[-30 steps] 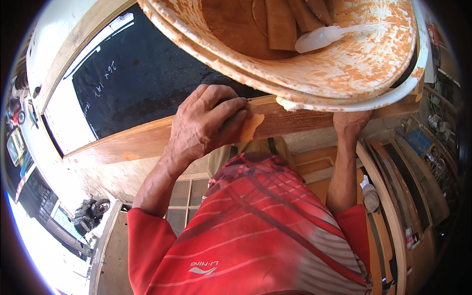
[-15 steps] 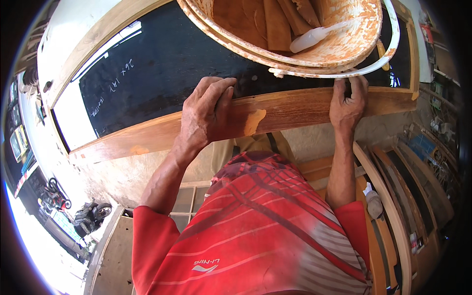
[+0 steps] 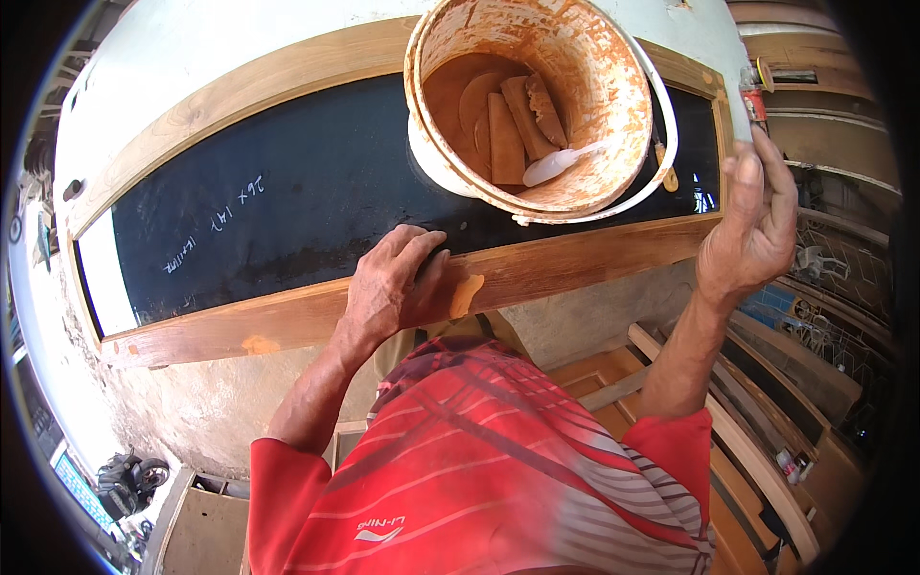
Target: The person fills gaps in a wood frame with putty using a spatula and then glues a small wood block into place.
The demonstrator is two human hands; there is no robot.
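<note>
Wooden frame (image 3: 561,254), dark glossy panel (image 3: 307,177), smeared bucket (image 3: 613,101) atop, motorcycle (image 3: 120,487) beyond

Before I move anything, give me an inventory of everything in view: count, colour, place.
Frame: 1, brown wood, under the left hand
Glass: 1, dark, inside the frame
Patches: at least 2, orange, frame's near side
Bucket: 1, white smeared orange-brown, over the glass
Paste: 1 mass, orange-brown, in the bucket
Slabs: about 3, brown, in the bucket
Bottle: 1, whitish, in the bucket
Tool: 1, yellow handle, right of the bucket
Can: 1, red, upper right
Boards: several, brown, lower right
Motorbike: at least 1, black, lower left
Clutter, far right: too unclear to count
Shirt: 1, red, lower middle
Left hand: 1, bare, on the frame's near edge
Right hand: 1, bare, by the frame's right end
</note>
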